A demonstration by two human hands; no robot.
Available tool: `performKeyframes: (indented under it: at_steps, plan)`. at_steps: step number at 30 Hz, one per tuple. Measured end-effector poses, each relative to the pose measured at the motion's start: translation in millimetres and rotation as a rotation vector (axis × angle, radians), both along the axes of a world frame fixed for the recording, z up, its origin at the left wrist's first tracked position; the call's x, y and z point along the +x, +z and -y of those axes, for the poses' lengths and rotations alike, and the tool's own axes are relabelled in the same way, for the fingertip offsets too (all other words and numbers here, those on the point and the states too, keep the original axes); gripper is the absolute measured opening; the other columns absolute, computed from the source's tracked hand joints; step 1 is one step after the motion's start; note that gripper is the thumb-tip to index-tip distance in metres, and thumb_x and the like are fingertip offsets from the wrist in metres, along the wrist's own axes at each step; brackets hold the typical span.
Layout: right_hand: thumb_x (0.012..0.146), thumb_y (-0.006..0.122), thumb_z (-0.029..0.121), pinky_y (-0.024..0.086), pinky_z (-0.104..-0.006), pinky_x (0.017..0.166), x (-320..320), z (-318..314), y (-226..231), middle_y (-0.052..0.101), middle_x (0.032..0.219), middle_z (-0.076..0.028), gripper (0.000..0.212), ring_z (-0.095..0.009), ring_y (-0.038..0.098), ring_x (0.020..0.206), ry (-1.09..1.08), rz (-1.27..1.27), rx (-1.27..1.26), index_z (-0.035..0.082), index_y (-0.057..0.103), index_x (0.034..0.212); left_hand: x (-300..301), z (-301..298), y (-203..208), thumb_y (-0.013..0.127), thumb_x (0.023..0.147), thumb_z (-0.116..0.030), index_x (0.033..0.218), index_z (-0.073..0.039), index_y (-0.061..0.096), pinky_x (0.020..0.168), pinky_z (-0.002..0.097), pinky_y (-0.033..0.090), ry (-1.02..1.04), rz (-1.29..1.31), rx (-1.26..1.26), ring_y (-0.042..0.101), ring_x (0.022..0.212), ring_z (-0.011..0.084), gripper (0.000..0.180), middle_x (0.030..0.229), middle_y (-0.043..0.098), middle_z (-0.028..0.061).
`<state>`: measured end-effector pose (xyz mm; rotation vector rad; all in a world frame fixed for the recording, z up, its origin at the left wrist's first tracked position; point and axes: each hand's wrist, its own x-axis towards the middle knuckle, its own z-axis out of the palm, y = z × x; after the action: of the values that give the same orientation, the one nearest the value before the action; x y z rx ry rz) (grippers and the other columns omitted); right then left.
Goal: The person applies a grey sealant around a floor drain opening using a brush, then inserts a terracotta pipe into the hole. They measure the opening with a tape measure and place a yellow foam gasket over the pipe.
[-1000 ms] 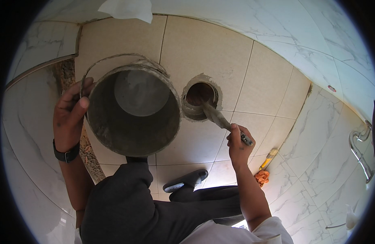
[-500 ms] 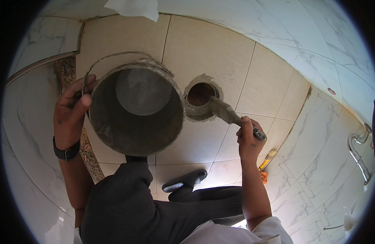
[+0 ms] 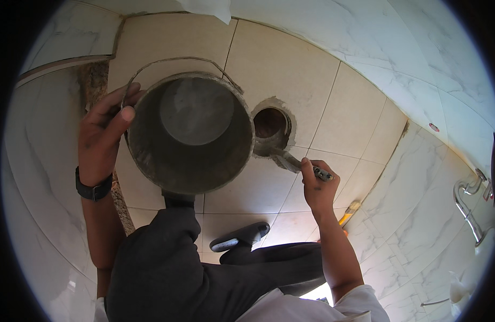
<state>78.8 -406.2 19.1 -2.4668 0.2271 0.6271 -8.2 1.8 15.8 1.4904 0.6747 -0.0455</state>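
My left hand [image 3: 105, 134] grips the left rim of a mortar-stained bucket [image 3: 186, 172], its thumb near the thin wire handle [image 3: 196, 58]. The bucket is tilted toward me, and a paler grey round surface shows deep inside it. In my right hand [image 3: 320, 185] is a flat brush [image 3: 292, 162], its bristles caked grey. Those bristles are at the near edge of a round drain hole [image 3: 270, 123] in the floor. Rough grey mortar [image 3: 292, 126] rings that hole, which lies just right of the bucket.
Beige tiles [image 3: 279, 59] cover the floor between white marbled walls [image 3: 408, 214]. A yellow-handled brush [image 3: 349, 212] lies by the right wall. My foot in a dark slipper [image 3: 239, 238] is below the bucket. A chrome pipe [image 3: 464, 206] juts from the right wall.
The brush has moved from the hole's right side down to its near edge, with its handle lower. My left hand still holds the bucket, which appears slightly farther right and up.
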Motion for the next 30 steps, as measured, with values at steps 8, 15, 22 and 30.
performKeyframes:
  at_steps: [8,15,22,30]
  plan:
    - [0.094,0.071,0.028,0.042,-0.0234,0.054,31,-2,14,0.06,0.062,-0.002,0.031,-0.008,0.054,0.056,-0.192,0.007,0.12,-0.004,0.071,0.093,2,13,2,0.07,0.095,-0.027,0.135,0.003,0.058,0.1,0.0335,0.046,0.049,0.039,0.057,0.061,0.12,0.0225,0.051,0.127,0.066,0.0169]
    - [0.093,0.073,0.027,0.045,-0.0225,0.056,24,-21,-19,0.064,0.065,-0.002,0.03,-0.006,0.055,0.059,0.098,0.024,0.177,-0.003,0.072,0.094,6,10,7,0.071,0.094,-0.027,0.132,0.002,0.06,0.099,0.0332,0.048,-0.002,0.039,0.089,0.064,0.115,0.0207,0.049,0.123,0.068,0.0157]
    - [0.087,0.074,0.015,0.052,-0.0282,0.062,49,-23,-31,0.07,0.07,-0.011,0.015,-0.014,0.067,0.064,0.557,-0.035,0.214,-0.001,0.073,0.088,5,12,2,0.07,0.095,-0.027,0.132,0.003,0.06,0.1,0.0327,0.049,-0.014,0.107,0.083,0.064,0.115,0.0209,0.049,0.121,0.069,0.0162]
    - [0.09,0.071,0.012,0.046,-0.0237,0.058,34,-5,-28,0.066,0.067,-0.003,0.016,-0.006,0.057,0.063,0.57,-0.068,0.246,-0.004,0.072,0.09,3,18,-1,0.07,0.095,-0.026,0.131,0.002,0.062,0.098,0.0323,0.05,0.05,0.128,0.044,0.066,0.112,0.0192,0.046,0.118,0.071,0.015]
